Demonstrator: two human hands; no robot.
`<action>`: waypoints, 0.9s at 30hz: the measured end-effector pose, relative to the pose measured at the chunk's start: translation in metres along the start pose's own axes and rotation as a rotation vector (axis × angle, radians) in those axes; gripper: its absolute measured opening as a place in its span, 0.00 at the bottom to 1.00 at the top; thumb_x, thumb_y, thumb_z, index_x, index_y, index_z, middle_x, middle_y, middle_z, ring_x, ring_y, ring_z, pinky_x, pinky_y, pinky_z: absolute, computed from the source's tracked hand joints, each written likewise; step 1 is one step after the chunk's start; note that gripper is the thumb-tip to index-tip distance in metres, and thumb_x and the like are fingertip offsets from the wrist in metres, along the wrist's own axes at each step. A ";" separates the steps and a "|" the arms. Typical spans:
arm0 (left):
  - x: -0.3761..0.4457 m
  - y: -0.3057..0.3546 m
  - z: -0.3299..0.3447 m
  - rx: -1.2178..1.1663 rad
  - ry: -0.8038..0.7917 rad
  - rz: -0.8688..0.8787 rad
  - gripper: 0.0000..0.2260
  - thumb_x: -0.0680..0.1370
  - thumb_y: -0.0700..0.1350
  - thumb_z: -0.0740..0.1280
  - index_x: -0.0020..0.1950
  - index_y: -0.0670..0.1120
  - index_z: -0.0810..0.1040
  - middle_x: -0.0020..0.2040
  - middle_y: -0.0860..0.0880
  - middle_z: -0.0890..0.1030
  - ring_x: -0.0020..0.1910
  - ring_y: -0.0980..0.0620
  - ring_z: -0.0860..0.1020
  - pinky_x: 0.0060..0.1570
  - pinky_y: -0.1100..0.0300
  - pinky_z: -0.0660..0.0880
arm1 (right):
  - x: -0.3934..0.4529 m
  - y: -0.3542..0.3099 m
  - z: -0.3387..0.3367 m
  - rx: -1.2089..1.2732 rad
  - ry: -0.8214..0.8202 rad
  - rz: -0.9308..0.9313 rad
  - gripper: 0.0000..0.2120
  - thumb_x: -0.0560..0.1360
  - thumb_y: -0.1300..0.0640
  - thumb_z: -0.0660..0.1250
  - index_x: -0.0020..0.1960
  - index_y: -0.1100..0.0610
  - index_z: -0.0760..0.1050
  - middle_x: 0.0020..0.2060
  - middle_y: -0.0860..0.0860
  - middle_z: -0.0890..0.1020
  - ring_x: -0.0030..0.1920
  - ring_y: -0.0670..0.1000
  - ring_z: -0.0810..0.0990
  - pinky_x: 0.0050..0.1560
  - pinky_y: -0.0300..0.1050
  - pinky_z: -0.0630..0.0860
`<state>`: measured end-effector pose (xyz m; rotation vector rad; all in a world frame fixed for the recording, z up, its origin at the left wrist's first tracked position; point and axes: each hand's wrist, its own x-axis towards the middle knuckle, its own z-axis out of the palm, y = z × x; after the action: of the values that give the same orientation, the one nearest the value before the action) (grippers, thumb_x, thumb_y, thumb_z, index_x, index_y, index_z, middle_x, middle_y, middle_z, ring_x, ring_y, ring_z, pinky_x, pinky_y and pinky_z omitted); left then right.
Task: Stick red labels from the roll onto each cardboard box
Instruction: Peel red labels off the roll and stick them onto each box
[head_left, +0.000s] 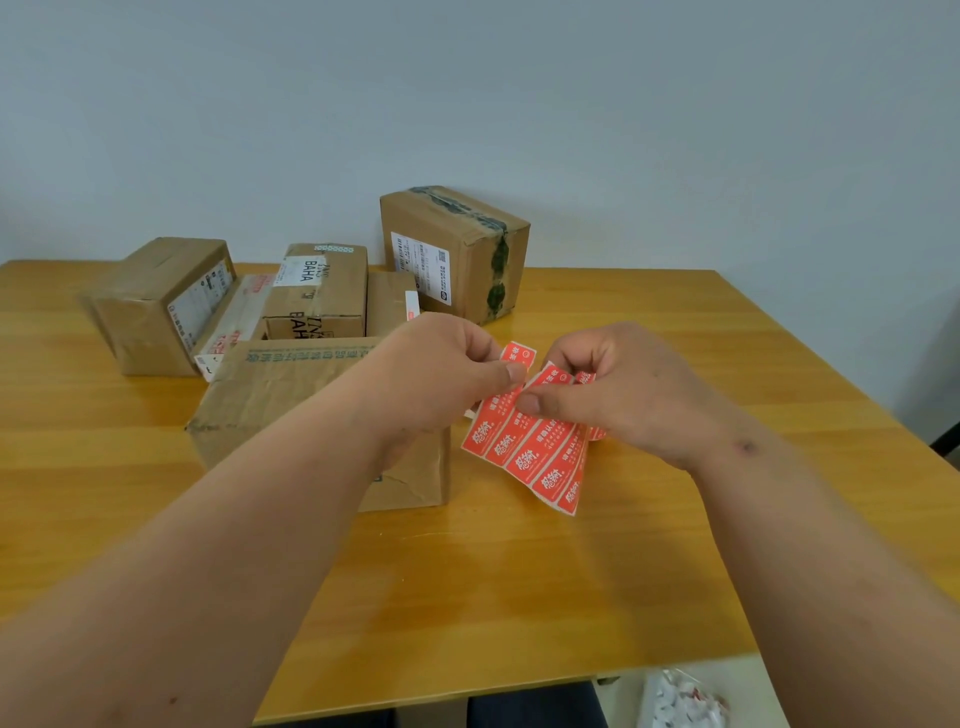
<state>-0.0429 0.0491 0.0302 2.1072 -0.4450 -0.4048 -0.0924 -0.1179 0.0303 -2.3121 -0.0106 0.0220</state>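
A strip of red labels (535, 452) on white backing hangs above the wooden table (519, 597), held between both hands. My left hand (441, 374) pinches the top label at its upper end with thumb and fingers. My right hand (613, 395) pinches the strip just right of that, thumb on the front. Several cardboard boxes lie on the table: the nearest one (270, 400) sits under my left forearm, a tall taped one (457, 249) stands at the back, and others (156, 301) (322, 291) lie to the left.
A grey wall runs behind the table. Beyond the table's front right corner, a clear bag with white and red scraps (680, 701) lies on the floor. A dark object (948, 436) shows at the right edge.
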 end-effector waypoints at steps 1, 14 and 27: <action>0.000 0.000 0.000 -0.004 -0.001 0.003 0.13 0.77 0.52 0.69 0.47 0.42 0.82 0.41 0.51 0.85 0.42 0.55 0.84 0.47 0.60 0.79 | 0.000 0.000 -0.001 0.021 -0.010 0.004 0.11 0.68 0.49 0.75 0.44 0.54 0.79 0.40 0.46 0.85 0.40 0.43 0.85 0.43 0.40 0.81; -0.004 0.000 -0.006 0.069 -0.054 0.047 0.11 0.76 0.53 0.70 0.44 0.45 0.83 0.39 0.54 0.85 0.42 0.58 0.83 0.42 0.64 0.77 | 0.003 0.000 -0.002 0.058 -0.140 0.089 0.11 0.67 0.52 0.77 0.48 0.52 0.82 0.40 0.46 0.86 0.41 0.44 0.85 0.46 0.42 0.80; 0.000 0.000 -0.002 0.043 0.047 0.055 0.12 0.78 0.53 0.67 0.46 0.45 0.81 0.40 0.53 0.85 0.35 0.60 0.82 0.36 0.68 0.75 | 0.005 0.001 -0.001 0.065 -0.055 0.053 0.16 0.66 0.49 0.77 0.51 0.51 0.80 0.43 0.46 0.86 0.42 0.44 0.85 0.45 0.41 0.80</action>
<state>-0.0420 0.0506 0.0310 2.1364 -0.4868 -0.3152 -0.0869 -0.1188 0.0300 -2.2458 0.0231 0.1116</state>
